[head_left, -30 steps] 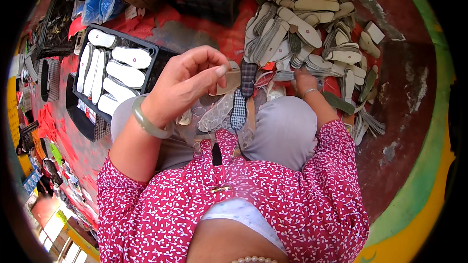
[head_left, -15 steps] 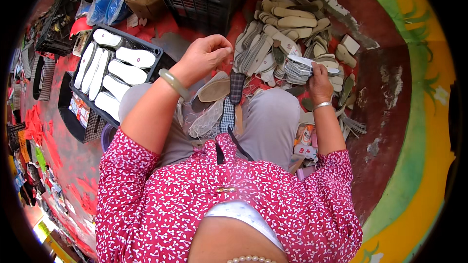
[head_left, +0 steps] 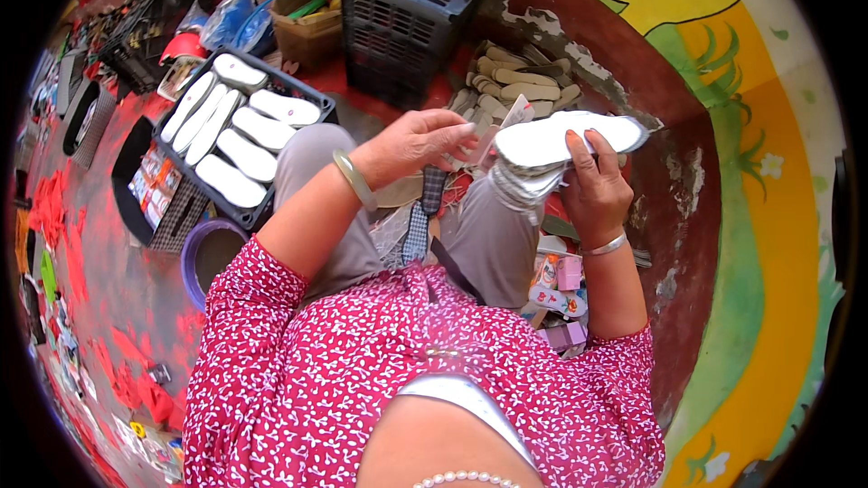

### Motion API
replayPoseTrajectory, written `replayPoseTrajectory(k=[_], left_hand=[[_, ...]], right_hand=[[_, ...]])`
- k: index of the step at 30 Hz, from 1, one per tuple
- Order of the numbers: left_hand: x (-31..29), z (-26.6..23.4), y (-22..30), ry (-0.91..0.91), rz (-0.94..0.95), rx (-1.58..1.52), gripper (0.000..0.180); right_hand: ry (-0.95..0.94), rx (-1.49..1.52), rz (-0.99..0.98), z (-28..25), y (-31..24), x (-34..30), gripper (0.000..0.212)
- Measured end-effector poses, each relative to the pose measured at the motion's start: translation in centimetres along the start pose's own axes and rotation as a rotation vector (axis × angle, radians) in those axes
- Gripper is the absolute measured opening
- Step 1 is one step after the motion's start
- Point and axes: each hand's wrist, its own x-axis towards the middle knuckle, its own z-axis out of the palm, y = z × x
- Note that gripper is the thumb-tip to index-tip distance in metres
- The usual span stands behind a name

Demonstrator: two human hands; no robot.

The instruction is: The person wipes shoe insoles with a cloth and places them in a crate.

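Note:
My right hand [head_left: 599, 192] is closed on a stack of white insoles [head_left: 542, 139], raised above my right knee. The top insole lies face up under my fingertips, and the grey-edged layers below fan out toward the left. Held in the air left of the stack, my left hand [head_left: 418, 146] has its fingers stretched and slightly apart. Near its fingertips is a thin pale pinkish piece [head_left: 512, 119]; I cannot tell whether they touch it. A heap of beige insoles [head_left: 527, 81] lies beyond the stack.
At left, a dark crate [head_left: 327, 108] holds rows of white insoles. A black crate [head_left: 393, 41] stands ahead beside a cardboard box [head_left: 307, 41]. A purple-rimmed bucket [head_left: 192, 276] is near my left leg. Small packages [head_left: 559, 300] sit by my right leg, near the red wall [head_left: 692, 244].
My right hand has lifted the stack of insoles from the heap and brought it closer. My left hand has lowered toward it, fingers spreading. The view has shifted.

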Motion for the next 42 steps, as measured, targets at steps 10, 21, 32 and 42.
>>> replayPoseTrajectory(k=[10,21,32,42], left_hand=[[-6.3,0.3,-1.4,0.067,-0.03,0.073,0.031],[-7.2,-0.4,-1.8,0.423,0.124,-0.217,0.031],[-7.3,-0.9,-2.3,0.449,0.141,-0.273,0.028],[2.6,-5.0,-2.4,0.394,0.07,-0.081,0.037]], right_hand=[[0.044,-0.037,-0.278,-1.0,-7.8,-0.5,0.046],[-0.027,-0.059,-0.136,-0.8,-7.0,-2.6,0.043],[-0.083,-0.085,0.028,-2.0,-6.2,-5.3,0.041],[-0.028,0.05,0.206,-4.0,-4.5,-6.2,0.046]])
